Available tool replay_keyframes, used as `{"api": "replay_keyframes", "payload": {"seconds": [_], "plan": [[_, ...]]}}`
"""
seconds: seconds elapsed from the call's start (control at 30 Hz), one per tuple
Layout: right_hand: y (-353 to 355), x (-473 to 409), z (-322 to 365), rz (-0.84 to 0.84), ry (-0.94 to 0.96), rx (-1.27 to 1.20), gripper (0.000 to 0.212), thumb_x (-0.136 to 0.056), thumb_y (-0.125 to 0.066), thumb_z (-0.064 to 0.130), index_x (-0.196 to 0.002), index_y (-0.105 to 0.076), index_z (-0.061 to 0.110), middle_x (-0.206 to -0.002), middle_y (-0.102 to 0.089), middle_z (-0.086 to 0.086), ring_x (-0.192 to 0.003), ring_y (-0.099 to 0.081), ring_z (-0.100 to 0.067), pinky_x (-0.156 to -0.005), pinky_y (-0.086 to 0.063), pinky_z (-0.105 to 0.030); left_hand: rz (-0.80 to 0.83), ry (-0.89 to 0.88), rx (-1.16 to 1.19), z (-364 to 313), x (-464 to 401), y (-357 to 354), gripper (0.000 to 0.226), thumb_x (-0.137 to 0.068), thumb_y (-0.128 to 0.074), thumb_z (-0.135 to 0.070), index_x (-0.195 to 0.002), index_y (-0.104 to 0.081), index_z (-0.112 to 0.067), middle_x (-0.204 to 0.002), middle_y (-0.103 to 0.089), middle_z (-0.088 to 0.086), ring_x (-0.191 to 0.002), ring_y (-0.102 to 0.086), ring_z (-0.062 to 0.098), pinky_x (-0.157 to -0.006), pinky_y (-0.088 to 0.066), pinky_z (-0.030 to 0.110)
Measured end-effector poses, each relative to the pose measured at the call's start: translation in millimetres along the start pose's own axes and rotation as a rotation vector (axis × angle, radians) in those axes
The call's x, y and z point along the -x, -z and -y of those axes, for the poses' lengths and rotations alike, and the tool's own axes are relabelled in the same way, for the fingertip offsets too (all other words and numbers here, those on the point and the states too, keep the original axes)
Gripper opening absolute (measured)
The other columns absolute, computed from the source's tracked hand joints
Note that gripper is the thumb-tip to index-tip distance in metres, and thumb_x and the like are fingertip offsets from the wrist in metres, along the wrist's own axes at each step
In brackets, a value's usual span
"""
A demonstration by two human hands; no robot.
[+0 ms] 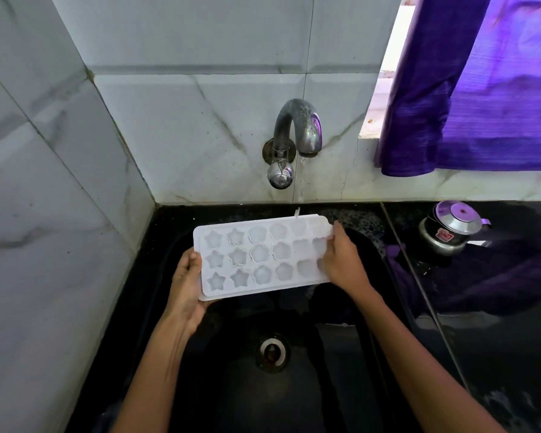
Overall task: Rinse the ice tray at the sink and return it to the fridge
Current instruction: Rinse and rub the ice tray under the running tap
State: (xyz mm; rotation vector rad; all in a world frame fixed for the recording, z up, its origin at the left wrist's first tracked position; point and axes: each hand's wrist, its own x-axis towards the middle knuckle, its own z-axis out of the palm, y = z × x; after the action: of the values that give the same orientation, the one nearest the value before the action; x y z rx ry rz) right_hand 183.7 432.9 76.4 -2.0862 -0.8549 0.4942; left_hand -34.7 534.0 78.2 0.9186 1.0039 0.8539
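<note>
I hold the white plastic ice tray (260, 256), moulded with star-shaped and flower-shaped cells, above the black sink basin (341, 354), cells facing up toward the head camera. My left hand (186, 287) grips the tray's left short edge: the thumb lies on the top face near the corner and the fingers wrap underneath. My right hand (341, 264) grips the right short edge, with the fingers curled over the rim and covering the cells nearest that end. The tray is tilted slightly, its far right corner highest. A thin stream of water (302, 179) runs from the curved, tarnished metal tap (297, 132) fixed to the grey marbled wall tiles (169, 114) and lands on the tray's far long edge, near the right corner. The round metal drain (272, 353) sits in the basin floor below the tray. To the right, on the black glossy countertop (497, 339), stands a small steel lidded pot (450, 229). A purple curtain (469, 89) hangs over the window opening above it.
</note>
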Motion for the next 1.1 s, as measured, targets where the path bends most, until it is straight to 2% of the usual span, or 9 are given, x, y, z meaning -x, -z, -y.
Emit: {"api": "replay_keyframes", "payload": {"seconds": [0.1, 0.3, 0.4, 0.53, 0.6, 0.7, 0.87, 0.93, 1.1], "plan": [[15.2, -0.1, -10.7, 0.021, -0.001, -0.204, 0.032, -0.094, -0.047, -0.001, -0.125, -0.054, 0.0, -0.118, -0.063, -0.011, -0.111, -0.059, -0.021, -0.088, -0.046, -0.025, -0.018, -0.115, -0.17, -0.6, 0.5, 11.5, 0.019, -0.103, -0.034, -0.027, -0.099, -0.052, -0.021, -0.098, -0.066, 0.0, -0.082, -0.064, 0.017, -0.05, -0.053, 0.027], [19.4, 23.2, -27.9, -0.035, 0.062, -0.224, 0.019, -0.087, -0.057, -0.007, -0.098, -0.059, 0.008, -0.094, -0.063, -0.001, -0.087, -0.06, -0.011, -0.067, -0.049, -0.012, -0.011, -0.242, -0.4, 17.3, 10.5, 24.7, 0.018, -0.102, -0.035, -0.014, -0.1, -0.053, -0.015, -0.092, -0.062, -0.003, -0.081, -0.059, 0.008, -0.059, -0.047, 0.011], [14.6, 38.2, -36.6, -0.064, 0.088, -0.242, 0.032, -0.083, -0.054, -0.017, -0.077, -0.056, 0.014, -0.083, -0.063, 0.006, -0.081, -0.06, -0.004, -0.065, -0.05, -0.008, 0.006, -0.101, -0.336, 31.6, 18.7, 32.5, 0.025, -0.102, -0.036, -0.015, -0.105, -0.06, -0.019, -0.099, -0.065, -0.006, -0.095, -0.061, 0.012, -0.075, -0.046, 0.021], [3.2, 65.7, -56.4, -0.029, 0.071, -0.25, 0.041, -0.08, -0.049, -0.023, -0.069, -0.052, 0.017, -0.086, -0.066, 0.004, -0.085, -0.062, -0.004, -0.075, -0.053, -0.015, -0.007, 0.211, -0.072, 42.4, 47.1, 33.9, 0.036, -0.099, -0.027, -0.025, -0.091, -0.062, -0.017, -0.089, -0.064, -0.001, -0.081, -0.058, 0.008, -0.062, -0.043, 0.019], [-0.7, 81.2, -68.6, 0.002, 0.054, -0.215, 0.044, -0.08, -0.047, -0.023, -0.072, -0.055, 0.019, -0.089, -0.066, -0.003, -0.082, -0.06, -0.009, -0.078, -0.053, -0.027, -0.03, 0.321, -0.013, 53.8, 59.7, 42.8, 0.048, -0.098, -0.024, -0.038, -0.105, -0.063, -0.012, -0.099, -0.066, 0.007, -0.09, -0.06, 0.017, -0.072, -0.046, 0.026], [-1.9, 103.0, -84.6, 0.057, 0.05, -0.068, 0.038, -0.084, -0.048, -0.017, -0.085, -0.061, 0.018, -0.092, -0.064, -0.008, -0.085, -0.057, -0.018, -0.078, -0.042, -0.023, -0.086, 0.419, -0.04, 67.8, 77.1, 52.2, 0.066, -0.097, -0.02, -0.055, -0.13, -0.052, -0.008, -0.123, -0.06, 0.015, -0.115, -0.054, 0.027, -0.095, -0.04, 0.035], [0.3, 122.1, -90.3, 0.04, 0.154, 0.026, 0.035, -0.081, -0.049, -0.019, -0.085, -0.066, 0.011, -0.088, -0.06, -0.006, -0.08, -0.053, -0.016, -0.069, -0.038, -0.003, -0.141, 0.362, -0.064, 69.7, 91.9, 44.3, 0.029, -0.102, -0.031, -0.011, -0.104, -0.058, -0.002, -0.11, -0.062, 0.018, -0.084, -0.059, 0.022, -0.081, -0.046, 0.032], [1.7, 121.3, -89.7, 0.03, 0.183, 0.044, 0.032, -0.079, -0.048, -0.02, -0.081, -0.069, 0.003, -0.089, -0.06, -0.006, -0.08, -0.052, -0.015, -0.07, -0.037, -0.004, -0.14, 0.363, -0.031, 65.7, 91.5, 41.7, 0.027, -0.1, -0.03, -0.004, -0.107, -0.056, -0.001, -0.122, -0.058, 0.02, -0.097, -0.059, 0.027, -0.088, -0.046, 0.037], [9.2, 110.8, -82.6, 0.048, 0.17, 0.121, 0.056, -0.07, -0.043, -0.022, -0.051, -0.054, 0.03, -0.079, -0.067, 0.001, -0.079, -0.065, -0.016, -0.073, -0.052, -0.026, -0.172, 0.316, 0.064, 58.0, 90.9, 32.9, 0.034, -0.103, -0.029, -0.009, -0.132, -0.045, -0.001, -0.129, -0.055, 0.022, -0.115, -0.054, 0.037, -0.089, -0.046, 0.046]]}}
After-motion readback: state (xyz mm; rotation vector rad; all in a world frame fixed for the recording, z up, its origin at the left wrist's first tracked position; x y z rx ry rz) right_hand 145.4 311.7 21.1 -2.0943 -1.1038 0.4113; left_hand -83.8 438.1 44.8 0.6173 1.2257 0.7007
